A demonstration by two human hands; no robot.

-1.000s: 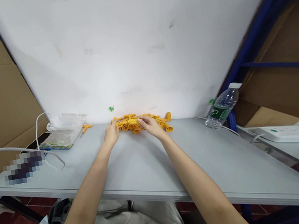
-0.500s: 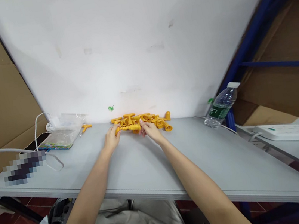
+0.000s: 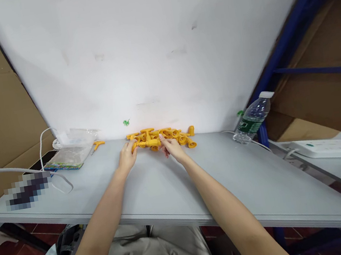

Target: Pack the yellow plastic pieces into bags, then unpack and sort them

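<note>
Left fingers (image 3: 130, 145): clamped on left end of yellow spiral piece (image 3: 151, 143), mid-frame. Right fingers (image 3: 164, 142): pinching right end. Long axis near-level across frame; both equally near.

Grey desk (image 3: 165, 197), ridged along its front edge. Yellow parts (image 3: 175, 133) are lying heaped at the back, cup mouths and T-handles showing. Left of these, a lone yellow T-piece (image 3: 98, 144) is lying just beside a clear bag (image 3: 69, 155). Nearer the left end, a dark object (image 3: 28, 191), pixelated, is resting; a white cable (image 3: 55, 173) is looping close by. Toward the right, a bottle (image 3: 250, 122), green-labelled, is standing near the back.
</note>
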